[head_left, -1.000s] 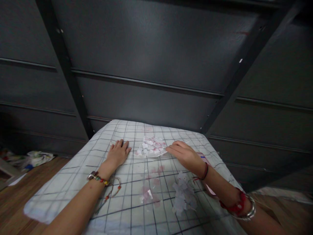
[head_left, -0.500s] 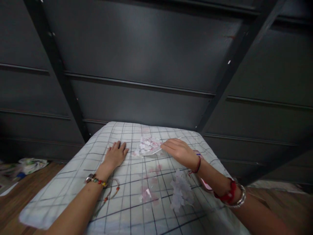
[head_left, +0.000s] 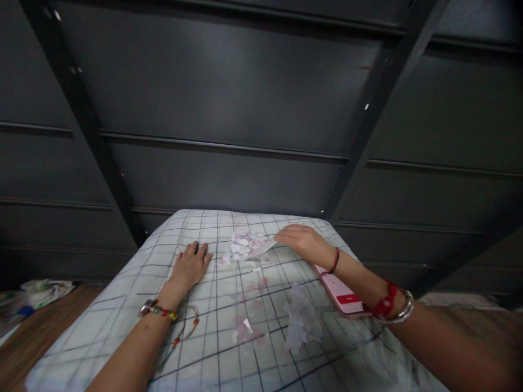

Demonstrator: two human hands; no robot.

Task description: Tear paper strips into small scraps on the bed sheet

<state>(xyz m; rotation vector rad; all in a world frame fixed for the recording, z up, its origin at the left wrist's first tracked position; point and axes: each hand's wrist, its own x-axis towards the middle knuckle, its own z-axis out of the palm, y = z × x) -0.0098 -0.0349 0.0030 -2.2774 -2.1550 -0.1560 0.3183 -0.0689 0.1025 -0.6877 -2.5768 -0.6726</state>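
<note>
My left hand [head_left: 190, 265] lies flat on the grid-patterned white cloth [head_left: 220, 305], fingers apart, holding nothing. My right hand [head_left: 305, 243] pinches the right edge of a thin white sheet of paper [head_left: 265, 249] and lifts that edge slightly. Small torn paper scraps [head_left: 244, 245], white with some pink, are heaped on and beside the sheet. Nearer to me, below my right hand, a second pile of pale paper scraps [head_left: 301, 321] rests on the cloth. Thin pinkish pieces [head_left: 248, 329], partly see-through, are scattered left of that pile.
A flat pink object with a red label [head_left: 341, 291] lies under my right forearm, perhaps a phone. Dark metal panels [head_left: 229, 174] rise behind the table's far edge. Bundled patterned fabric [head_left: 44, 294] is on the wooden floor [head_left: 49, 326] at the left.
My right hand has drawn slightly away to the right, and the sheet's right edge shows more clearly, tilted up. More of the pink object shows. My left hand stays flat.
</note>
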